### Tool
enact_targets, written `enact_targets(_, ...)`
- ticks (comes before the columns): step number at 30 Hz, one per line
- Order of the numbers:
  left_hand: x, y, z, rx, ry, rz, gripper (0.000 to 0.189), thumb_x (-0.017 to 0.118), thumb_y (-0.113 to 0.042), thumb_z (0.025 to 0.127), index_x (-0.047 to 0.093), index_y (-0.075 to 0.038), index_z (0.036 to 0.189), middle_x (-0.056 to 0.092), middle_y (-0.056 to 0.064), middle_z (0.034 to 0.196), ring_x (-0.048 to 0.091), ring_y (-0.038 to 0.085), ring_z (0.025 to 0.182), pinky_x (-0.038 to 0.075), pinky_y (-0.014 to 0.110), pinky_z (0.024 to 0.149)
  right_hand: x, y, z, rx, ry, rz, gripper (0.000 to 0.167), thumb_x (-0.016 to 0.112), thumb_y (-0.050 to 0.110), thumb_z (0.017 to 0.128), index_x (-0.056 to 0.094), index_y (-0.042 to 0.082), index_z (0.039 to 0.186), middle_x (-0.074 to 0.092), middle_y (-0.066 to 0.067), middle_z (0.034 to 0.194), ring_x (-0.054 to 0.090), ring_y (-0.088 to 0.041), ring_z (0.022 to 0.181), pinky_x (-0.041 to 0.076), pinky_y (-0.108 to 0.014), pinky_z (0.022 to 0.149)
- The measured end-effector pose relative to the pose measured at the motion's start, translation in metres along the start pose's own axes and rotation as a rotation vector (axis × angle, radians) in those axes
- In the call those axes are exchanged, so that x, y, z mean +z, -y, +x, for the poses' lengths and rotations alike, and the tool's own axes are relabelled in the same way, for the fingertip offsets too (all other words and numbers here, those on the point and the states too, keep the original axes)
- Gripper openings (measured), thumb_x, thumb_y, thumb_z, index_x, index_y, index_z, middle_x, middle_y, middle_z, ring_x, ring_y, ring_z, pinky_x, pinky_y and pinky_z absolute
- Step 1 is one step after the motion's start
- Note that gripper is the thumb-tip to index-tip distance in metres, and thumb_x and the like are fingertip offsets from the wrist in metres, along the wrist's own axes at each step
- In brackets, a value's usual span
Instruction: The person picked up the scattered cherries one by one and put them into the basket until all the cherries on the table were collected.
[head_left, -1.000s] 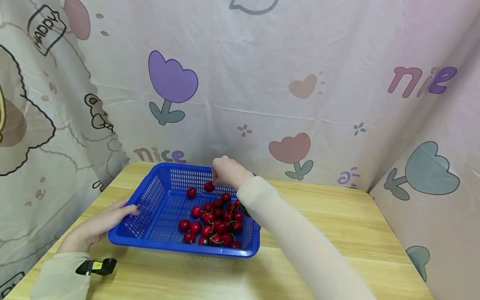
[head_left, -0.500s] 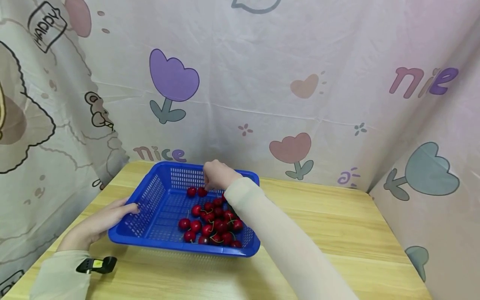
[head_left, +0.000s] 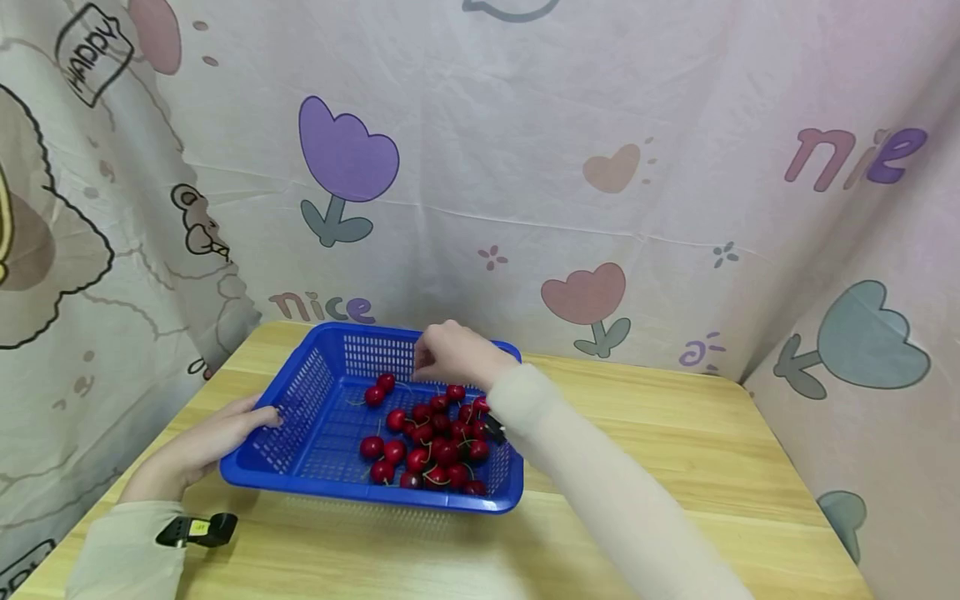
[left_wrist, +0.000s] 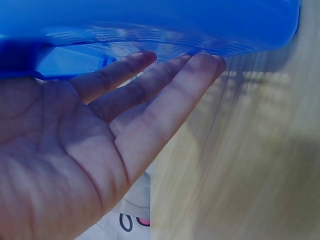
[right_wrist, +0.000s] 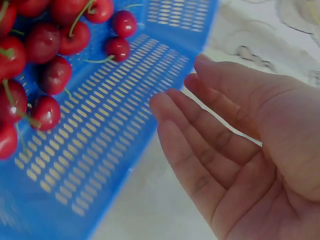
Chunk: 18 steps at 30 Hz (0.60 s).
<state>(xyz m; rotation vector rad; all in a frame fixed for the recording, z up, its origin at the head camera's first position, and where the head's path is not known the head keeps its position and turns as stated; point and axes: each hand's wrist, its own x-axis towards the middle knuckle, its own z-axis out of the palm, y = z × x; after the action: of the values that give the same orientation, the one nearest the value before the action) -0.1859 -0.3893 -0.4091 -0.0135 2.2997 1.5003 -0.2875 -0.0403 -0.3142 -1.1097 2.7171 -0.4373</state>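
A blue plastic basket (head_left: 345,492) with slotted walls holds several dark red cherries (head_left: 444,452) with green stems, mostly heaped in its right half. Two cherries (head_left: 373,396) lie apart from the heap, close together near the back. My left hand (head_left: 206,442) holds the basket's left side, thumb over the rim and fingers outside, under it in the left wrist view (left_wrist: 90,145). Above the back wall is my right hand (head_left: 459,354). In the right wrist view its fingers (right_wrist: 185,155) are relaxed and slightly bent, with nothing between them.
The basket stands on a light wooden table (head_left: 660,467), which stretches out to its right and in front. A printed cloth (head_left: 480,167) hangs behind the table and along both sides. A black wrist camera (head_left: 197,530) is strapped to the left wrist.
My right hand moved left and lowered a cherry beside another near the back, then let go and drew up and right. That cherry now lies slightly nearer the front. The left hand stays put.
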Motion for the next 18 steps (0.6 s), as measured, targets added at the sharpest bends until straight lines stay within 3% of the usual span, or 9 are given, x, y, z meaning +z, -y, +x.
enact_targets(7,-0.004,0.002,-0.003,-0.017,0.009,-0.019,0.073,0.043,-0.021,0.108,0.011,0.011,0.166,0.070,0.017,0.120,0.072,0.025,0.100,0.063,0.041,0.082,-0.019,-0.016,-0.052,-0.014,-0.108,-0.014,0.012,0.078,0.032,0.099,0.081,0.020,0.098,0.078,0.008,0.091,0.068,-0.005,0.077,0.059,-0.027,0.077)
enact_targets(12,-0.007,0.004,-0.005,-0.014,0.008,-0.024,0.073,0.042,-0.022,0.110,0.008,0.010,0.166,0.071,0.017,0.119,0.073,0.024,0.099,0.064,0.041,0.081,-0.025,-0.028,-0.091,0.001,-0.194,-0.007,0.021,0.078,0.032,0.099,0.081,0.014,0.111,0.081,0.001,0.106,0.075,-0.014,0.094,0.062,-0.035,0.088)
enact_targets(16,-0.008,0.001,-0.008,0.018,-0.074,0.083,0.073,0.042,-0.033,0.114,0.009,0.007,0.166,0.066,0.027,0.129,0.073,0.028,0.102,0.063,0.041,0.081,-0.023,-0.047,-0.123,0.057,-0.272,0.018,0.035,0.076,0.033,0.100,0.076,0.010,0.126,0.079,-0.006,0.124,0.075,-0.026,0.112,0.060,-0.045,0.099)
enact_targets(18,-0.007,-0.003,-0.012,0.036,-0.131,0.192,0.077,0.041,-0.041,0.115,0.008,0.006,0.167,0.054,0.038,0.144,0.068,0.042,0.117,0.060,0.051,0.090,-0.022,-0.057,-0.139,0.102,-0.310,0.017,0.041,0.075,0.034,0.101,0.072,0.008,0.133,0.075,-0.008,0.133,0.072,-0.032,0.121,0.058,-0.050,0.104)
